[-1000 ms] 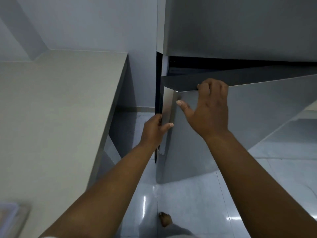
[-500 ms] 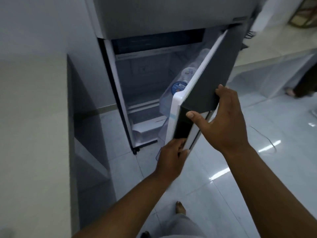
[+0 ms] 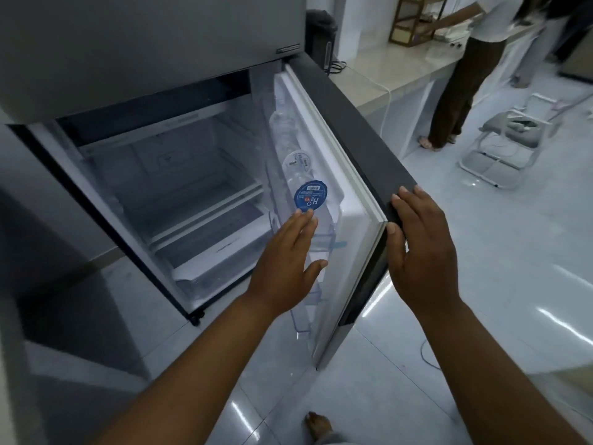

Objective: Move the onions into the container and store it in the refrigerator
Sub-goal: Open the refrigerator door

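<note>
**Hands at the open refrigerator door**

Right hand laid flat on the dark outer edge of the refrigerator door, fingers spread, thumb hooked at the door's corner, gripping nothing else. Left hand open and loose on the inner side of that door, fingers extended, fingertips just below the blue-capped water bottle standing in the door shelf; touching or only near, cannot tell. Further clear bottles lined up behind it along the same door shelf. Refrigerator wide open left of the door, shelves and bottom drawer bare. Onions and container nowhere in view. Bare foot on the glossy tile floor below the door. Beyond the door, a pale counter, a person standing beside it, and a white chair.
</note>
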